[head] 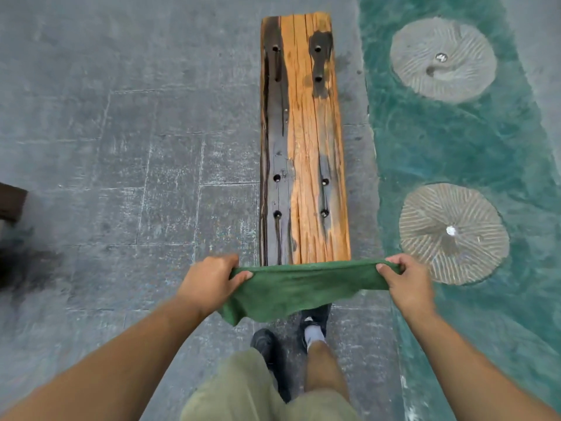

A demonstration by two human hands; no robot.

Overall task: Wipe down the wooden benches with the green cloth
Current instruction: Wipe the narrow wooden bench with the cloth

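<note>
A long wooden bench [306, 141] runs away from me up the middle of the view, orange with dark wet-looking patches and several bolt holes. I hold the green cloth [291, 287] stretched out in the air in front of the bench's near end, hiding that end. My left hand [209, 278] pinches the cloth's left edge. My right hand [406, 281] pinches its right edge. The cloth hangs down between them, its lower left corner sagging.
Grey stone paving [121, 177] lies left of the bench. To the right is a green pool [455, 147] with two round millstones [443, 59] [453, 233]. A dark object [10, 202] sits at the left edge. My legs and black shoes [312, 323] stand below the cloth.
</note>
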